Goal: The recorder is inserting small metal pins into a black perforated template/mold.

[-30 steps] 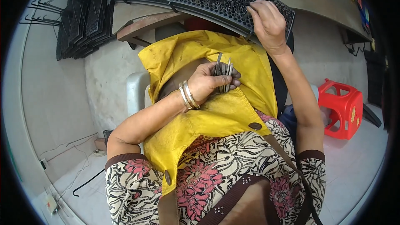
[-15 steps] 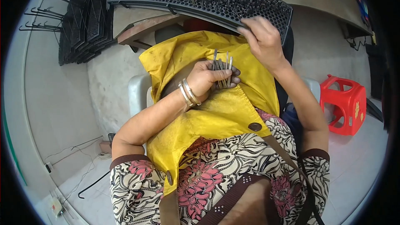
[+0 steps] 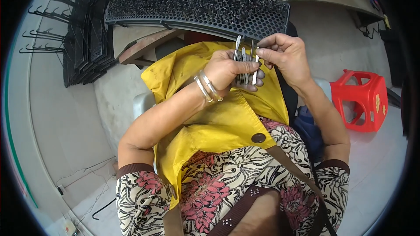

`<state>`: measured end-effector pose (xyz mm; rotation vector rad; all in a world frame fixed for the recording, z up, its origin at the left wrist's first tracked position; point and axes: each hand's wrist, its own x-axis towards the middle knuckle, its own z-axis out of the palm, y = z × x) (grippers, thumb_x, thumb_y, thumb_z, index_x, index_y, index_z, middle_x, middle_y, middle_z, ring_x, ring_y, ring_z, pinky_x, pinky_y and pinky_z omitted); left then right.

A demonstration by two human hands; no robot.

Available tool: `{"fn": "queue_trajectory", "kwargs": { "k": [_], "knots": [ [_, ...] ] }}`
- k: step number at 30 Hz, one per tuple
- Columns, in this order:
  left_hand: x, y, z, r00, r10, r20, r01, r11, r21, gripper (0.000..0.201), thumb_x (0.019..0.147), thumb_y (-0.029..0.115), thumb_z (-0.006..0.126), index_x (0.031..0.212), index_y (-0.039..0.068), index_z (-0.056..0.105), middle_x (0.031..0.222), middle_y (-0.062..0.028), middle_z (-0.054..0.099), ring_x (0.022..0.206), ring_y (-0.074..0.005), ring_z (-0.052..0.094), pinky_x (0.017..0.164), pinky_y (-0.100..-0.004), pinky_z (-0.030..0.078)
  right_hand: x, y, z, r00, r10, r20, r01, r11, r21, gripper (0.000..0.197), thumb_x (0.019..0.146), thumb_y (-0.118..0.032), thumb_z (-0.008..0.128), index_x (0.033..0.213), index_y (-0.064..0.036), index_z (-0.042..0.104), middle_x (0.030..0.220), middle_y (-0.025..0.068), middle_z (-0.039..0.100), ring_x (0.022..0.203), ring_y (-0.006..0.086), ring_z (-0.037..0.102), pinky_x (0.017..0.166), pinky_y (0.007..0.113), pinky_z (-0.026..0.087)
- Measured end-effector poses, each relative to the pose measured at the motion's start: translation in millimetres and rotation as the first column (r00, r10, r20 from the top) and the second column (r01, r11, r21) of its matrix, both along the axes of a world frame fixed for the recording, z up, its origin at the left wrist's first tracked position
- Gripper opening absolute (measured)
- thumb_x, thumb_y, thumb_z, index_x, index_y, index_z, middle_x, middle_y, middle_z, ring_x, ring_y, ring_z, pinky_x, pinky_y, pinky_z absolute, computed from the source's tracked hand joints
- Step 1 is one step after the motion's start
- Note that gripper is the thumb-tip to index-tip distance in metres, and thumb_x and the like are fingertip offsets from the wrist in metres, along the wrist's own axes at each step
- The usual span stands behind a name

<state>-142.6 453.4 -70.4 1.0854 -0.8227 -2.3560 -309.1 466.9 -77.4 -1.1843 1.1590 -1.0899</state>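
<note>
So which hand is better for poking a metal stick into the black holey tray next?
Probably the right hand: it seems to pinch one metal stick by its top, while the left hand clutches several.

Slim metal pieces (image 3: pixel 255 74), loosely fanned, in left hand (image 3: pixel 231 66)

Brt; fisheye dist. w/ vignette

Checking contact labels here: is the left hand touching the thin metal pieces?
Touching. The head view shows the left hand clasping the thin metal pieces, its thumb laid across them.
</note>
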Motion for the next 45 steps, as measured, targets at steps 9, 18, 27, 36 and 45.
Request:
{"fn": "queue_trajectory", "kwargs": {
  "k": [9, 18, 27, 36, 45],
  "knots": [
    [-26, -4, -2, 0.995, 0.091, 0.03, -0.091, 0.996, 0.022, 0.013, 0.078, 0.001, 0.051, 0.089, -0.005, 0.053, 0.077, -0.0148, 0.06, 0.063, -0.0234, 0.062, 0.052, -0.0327, 0.054, -22, 3, -3, 0.992, -0.123, 0.019, 0.122, 0.99, 0.066, 0.007, 0.073, 0.001, 0.061, 0.079, 0.0036, 0.058, 0.06, 0.0029, 0.056, 0.048, 0.0054, 0.048, 0.043, 0.017, 0.038],
    [-42, -17, -13, 0.979, 0.204, -0.022, -0.202, 0.977, 0.071, 0.009, 0.082, 0.001, 0.044, 0.088, -0.002, 0.049, 0.078, -0.0131, 0.058, 0.068, -0.0244, 0.06, 0.059, -0.0364, 0.054, -61, -37, -12, 0.833, -0.524, -0.176, 0.402, 0.794, -0.457, 0.007, 0.074, -0.001, 0.061, 0.08, 0.002, 0.059, 0.066, 0.0005, 0.056, 0.053, 0.0033, 0.046, 0.048, 0.015, 0.037],
    [-43, -12, -23, 0.984, 0.176, 0.007, -0.175, 0.973, 0.15, 0.008, 0.082, 0.001, 0.045, 0.089, -0.001, 0.048, 0.077, -0.0131, 0.057, 0.067, -0.024, 0.059, 0.059, -0.0367, 0.054, -57, -77, -17, 0.64, -0.69, -0.34, 0.057, 0.483, -0.874, 0.008, 0.07, 0.002, 0.06, 0.077, 0.0026, 0.056, 0.076, 0.0128, 0.057, 0.066, 0.0235, 0.057, 0.061, 0.029, 0.046],
    [-40, -2, -25, 0.981, 0.193, -0.006, -0.189, 0.968, 0.164, 0.007, 0.08, 0.001, 0.049, 0.086, -0.001, 0.049, 0.075, -0.0126, 0.058, 0.064, -0.0227, 0.059, 0.058, -0.0366, 0.054, -57, -84, -35, 0.515, -0.629, -0.582, -0.353, 0.463, -0.813, 0.008, 0.068, 0.003, 0.057, 0.076, 0.0021, 0.057, 0.073, 0.0137, 0.054, 0.067, 0.0285, 0.053, 0.058, 0.033, 0.044],
    [-35, -9, -19, 0.982, 0.12, -0.147, -0.105, 0.989, 0.102, 0.01, 0.081, 0.003, 0.05, 0.09, 0.002, 0.052, 0.077, -0.0109, 0.058, 0.067, -0.0218, 0.059, 0.058, -0.0349, 0.051, -25, -18, -11, 0.981, -0.052, -0.188, 0.031, 0.993, -0.117, 0.007, 0.073, -0.002, 0.061, 0.079, 0.0006, 0.062, 0.06, 0.0004, 0.056, 0.049, 0.0044, 0.047, 0.045, 0.016, 0.038]
  ]
}}
